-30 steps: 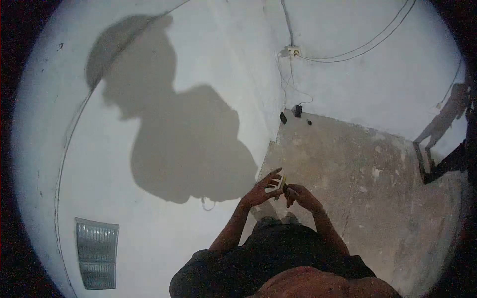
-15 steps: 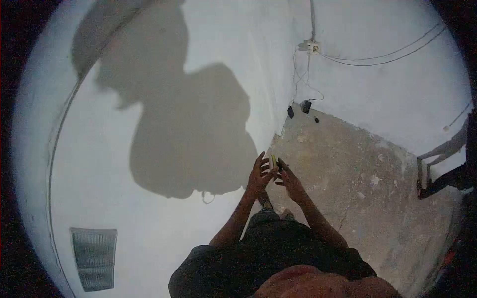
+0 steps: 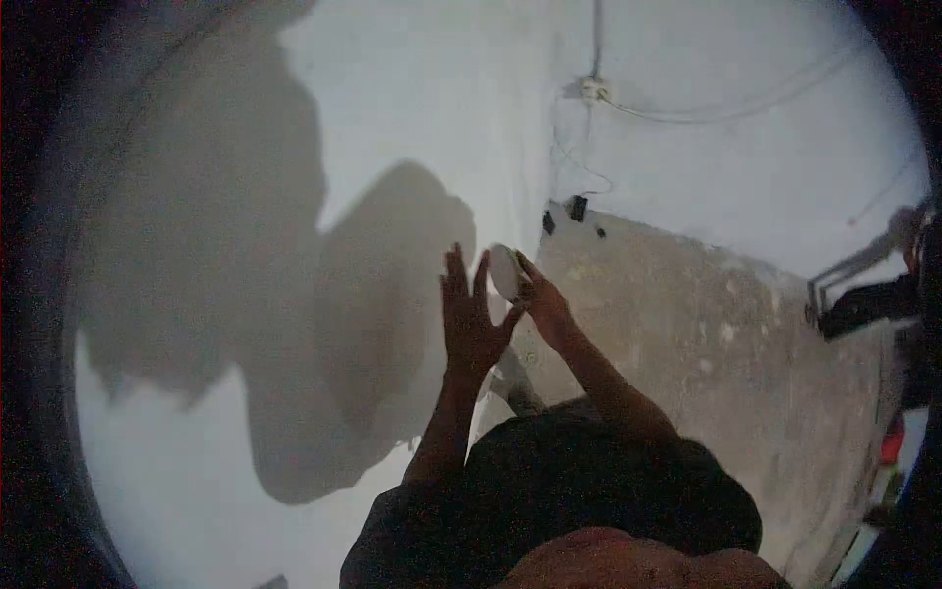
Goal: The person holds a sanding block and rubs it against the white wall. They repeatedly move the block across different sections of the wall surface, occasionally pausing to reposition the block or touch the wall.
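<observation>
A pale, flat, round disc (image 3: 504, 272) is upright in front of me, near the corner where wall and floor meet. My right hand (image 3: 549, 306) grips it from the right, fingers around its edge. Just left of the disc is my left hand (image 3: 473, 319), open, with fingers stretched upward and apart. Its forefinger and thumb come right up to the disc's left and lower edge. Behind this hand is the white wall (image 3: 392, 88), with large shadows on it.
A wall-mounted socket box (image 3: 594, 89) has cables running from it. Small black plug-like items (image 3: 578, 208) lie by the corner of the worn concrete floor (image 3: 687, 353). At the far right stands a dark object with a thin frame (image 3: 816, 302).
Both hands have risen with the disc. My left hand has let go and spread its fingers, leaving the disc in my right hand. The view has shifted, and the shadows have moved.
</observation>
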### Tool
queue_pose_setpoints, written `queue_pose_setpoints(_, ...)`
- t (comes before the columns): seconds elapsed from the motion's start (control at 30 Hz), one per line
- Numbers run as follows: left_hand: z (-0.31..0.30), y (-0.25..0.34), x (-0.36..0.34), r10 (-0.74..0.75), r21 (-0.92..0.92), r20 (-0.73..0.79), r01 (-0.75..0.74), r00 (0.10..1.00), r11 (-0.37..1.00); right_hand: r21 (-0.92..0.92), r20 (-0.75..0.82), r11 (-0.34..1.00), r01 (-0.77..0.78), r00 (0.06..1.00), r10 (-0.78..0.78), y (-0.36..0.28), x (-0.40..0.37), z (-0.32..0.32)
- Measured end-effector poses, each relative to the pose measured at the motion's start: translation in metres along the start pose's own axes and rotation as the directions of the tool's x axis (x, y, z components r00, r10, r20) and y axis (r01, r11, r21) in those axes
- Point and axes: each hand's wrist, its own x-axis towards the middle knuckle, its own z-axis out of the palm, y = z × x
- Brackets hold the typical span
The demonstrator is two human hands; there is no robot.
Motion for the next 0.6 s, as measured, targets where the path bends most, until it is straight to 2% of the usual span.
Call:
queue_pose_setpoints(0.07,0.005,0.0,0.014,0.024,0.015,0.024,-0.025,0.999,1.0,0.053,0.0,0.991,0.121,0.993,-0.121,0.051,0.055,0.0)
queue_pose_setpoints(0.1,0.009,0.0,0.02,-0.027,0.07,-0.008,0.027,1.0,0.997,0.035,-0.019,0.996,0.079,0.997,-0.078,0.043,0.06,0.016)
queue_pose_setpoints(0.13,0.013,0.0,0.027,-0.08,0.129,-0.053,0.086,0.995,0.988,-0.023,-0.031,0.996,0.082,0.996,-0.083,0.044,0.074,0.029)
queue_pose_setpoints(0.2,0.022,-0.004,0.034,-0.041,0.099,-0.077,0.048,0.996,0.994,-0.166,-0.023,0.97,0.179,0.982,-0.185,0.058,0.085,0.049)
queue_pose_setpoints(0.27,0.038,-0.02,0.031,0.006,0.189,-0.107,0.015,0.994,0.982,-0.324,0.017,0.9,0.292,0.953,-0.303,0.076,0.086,0.067)
queue_pose_setpoints(0.3,0.027,-0.014,0.037,-0.103,0.247,-0.014,0.104,0.995,0.964,-0.376,0.036,0.865,0.333,0.938,-0.346,0.08,0.085,0.076)
queue_pose_setpoints(0.43,0.029,-0.035,0.016,-0.178,0.232,-0.02,0.178,0.984,0.956,-0.511,0.116,0.726,0.459,0.874,-0.471,0.095,0.085,0.086)
queue_pose_setpoints(0.57,0.021,-0.051,0.002,-0.115,0.179,-0.028,0.119,0.993,0.977,-0.582,0.102,0.694,0.424,0.884,-0.455,0.093,0.143,0.069)
queue_pose_setpoints(0.6,0.021,-0.051,0.001,-0.07,0.17,-0.034,0.075,0.997,0.983,-0.748,0.12,0.559,0.358,0.901,-0.416,0.098,0.161,0.058)
